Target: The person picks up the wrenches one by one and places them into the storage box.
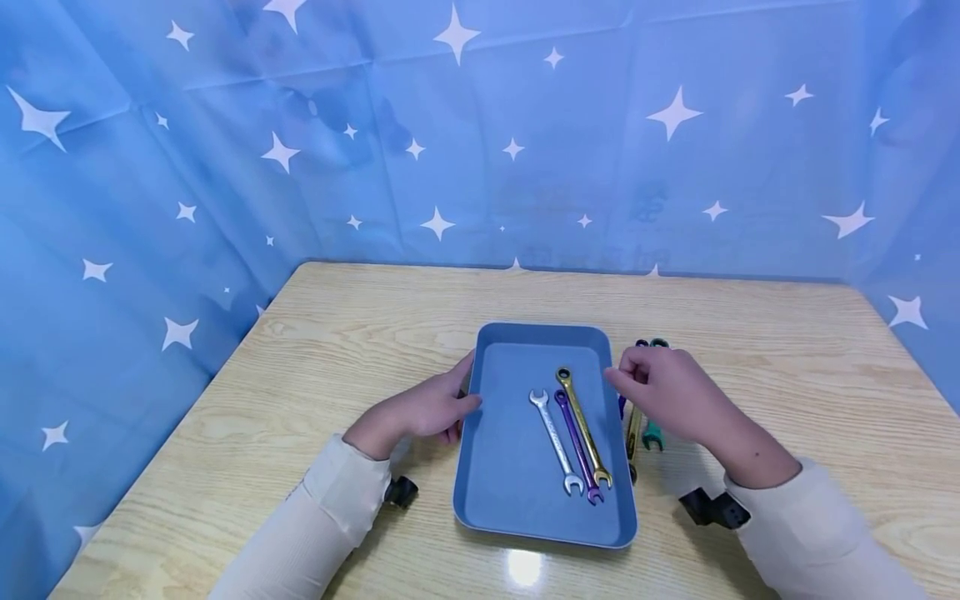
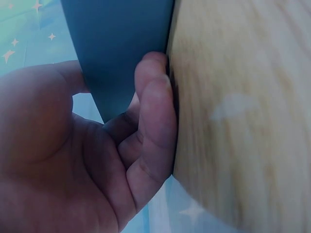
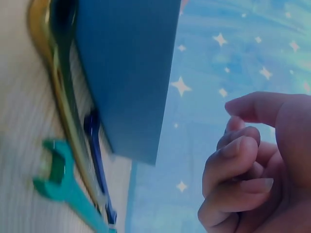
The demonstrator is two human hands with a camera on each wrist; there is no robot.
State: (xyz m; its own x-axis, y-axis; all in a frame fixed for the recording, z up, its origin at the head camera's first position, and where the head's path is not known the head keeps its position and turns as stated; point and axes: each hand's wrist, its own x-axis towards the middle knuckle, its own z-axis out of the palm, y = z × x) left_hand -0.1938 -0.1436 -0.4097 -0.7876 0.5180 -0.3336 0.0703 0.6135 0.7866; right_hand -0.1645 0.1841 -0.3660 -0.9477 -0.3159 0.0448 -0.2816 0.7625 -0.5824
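My left hand (image 1: 431, 406) grips the left side of a blue-grey tray (image 1: 498, 475), thumb over the rim. In the left wrist view its fingers (image 2: 158, 104) curl against the tray's outer wall, close to the tabletop. Inside the tray lie a silver wrench (image 1: 555, 437), a purple wrench (image 1: 575, 433) and a gold wrench (image 1: 582, 423), side by side. Above the tray's right rim hovers my right hand (image 1: 671, 392), fingers loosely bent and nothing between them. Below it, outside the tray, are a green wrench (image 3: 68, 187), another gold wrench (image 3: 65, 104) and a dark purple-blue wrench (image 3: 101, 167), partly hidden in the head view.
The light wood table (image 1: 360, 333) reaches back to a blue curtain (image 1: 465, 125) with white stars. Small black cameras (image 1: 401, 492) sit at both wrists. The tray's right wall stands between the two groups of wrenches.
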